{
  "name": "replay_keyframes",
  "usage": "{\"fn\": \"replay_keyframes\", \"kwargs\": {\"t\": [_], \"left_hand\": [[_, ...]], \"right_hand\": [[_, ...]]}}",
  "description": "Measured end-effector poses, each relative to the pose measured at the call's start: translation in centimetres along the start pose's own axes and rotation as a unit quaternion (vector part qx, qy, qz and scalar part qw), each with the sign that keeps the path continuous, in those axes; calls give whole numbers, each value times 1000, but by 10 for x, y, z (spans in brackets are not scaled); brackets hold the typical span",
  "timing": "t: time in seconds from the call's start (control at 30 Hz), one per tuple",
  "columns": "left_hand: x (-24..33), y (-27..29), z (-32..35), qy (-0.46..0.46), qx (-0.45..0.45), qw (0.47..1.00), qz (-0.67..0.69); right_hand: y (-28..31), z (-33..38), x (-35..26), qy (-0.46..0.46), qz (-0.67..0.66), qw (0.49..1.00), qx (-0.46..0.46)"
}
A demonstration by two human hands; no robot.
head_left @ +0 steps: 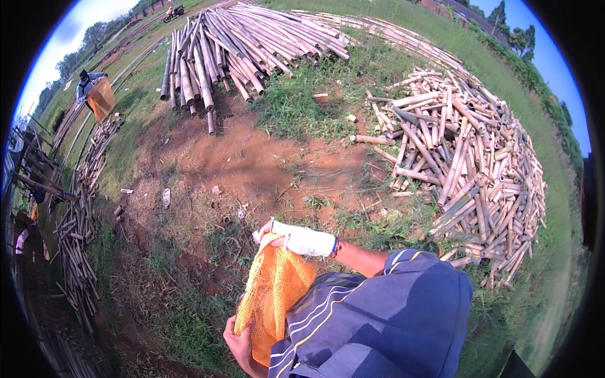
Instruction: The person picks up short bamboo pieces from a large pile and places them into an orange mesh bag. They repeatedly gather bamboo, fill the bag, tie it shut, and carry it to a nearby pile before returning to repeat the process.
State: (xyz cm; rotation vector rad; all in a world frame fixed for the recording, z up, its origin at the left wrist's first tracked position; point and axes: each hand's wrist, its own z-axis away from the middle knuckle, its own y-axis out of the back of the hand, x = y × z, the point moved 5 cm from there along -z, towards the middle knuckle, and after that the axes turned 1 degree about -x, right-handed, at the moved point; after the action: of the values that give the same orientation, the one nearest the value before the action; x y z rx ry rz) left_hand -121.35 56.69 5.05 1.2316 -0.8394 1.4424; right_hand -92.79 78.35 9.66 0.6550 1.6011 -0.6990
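Gripping an orange mesh sack, I had it up in front of me, lower ctr. of my view, over the ground. My R hand, in a white glove, was closed on the sack's top edge, w/ the arm coming across from the R. My L hand, bare, was lower down, closed on the sack's L edge; part of it was hidden by the mesh, so couldn't tell exactly how it sat. The sack hung slack & creased btwn the 2 hands, just beside my dark blue shirt w/ its white & yellow stripes; couldn't tell if they touched.

Off to the R was a big heap of short bamboo pcs, lying every which way. Up top, left of ctr., long bamboo poles lay stacked in a fan, cut ends toward me. Green weeds grew btwn the 2 piles, & a sm. white scrap lay on the ground. Far L, near a row of darker poles, another person stood w/ an orange sheet or sack, couldn't tell which. A motorbike was way back, upper L.
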Motion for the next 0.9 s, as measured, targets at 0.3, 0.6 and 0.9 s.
{"fn": "replay_keyframes", "kwargs": {"t": [0.3,0.6,0.9], "left_hand": [[78,217,-183,-168,73,974,134],[77,345,-257,-147,93,971,167],[65,446,-304,114,-42,991,62]], "right_hand": [[-97,-204,-26,-158,189,963,-113],[-172,-361,57,-264,167,914,-258],[-229,-621,81,-261,-247,924,-132]]}}
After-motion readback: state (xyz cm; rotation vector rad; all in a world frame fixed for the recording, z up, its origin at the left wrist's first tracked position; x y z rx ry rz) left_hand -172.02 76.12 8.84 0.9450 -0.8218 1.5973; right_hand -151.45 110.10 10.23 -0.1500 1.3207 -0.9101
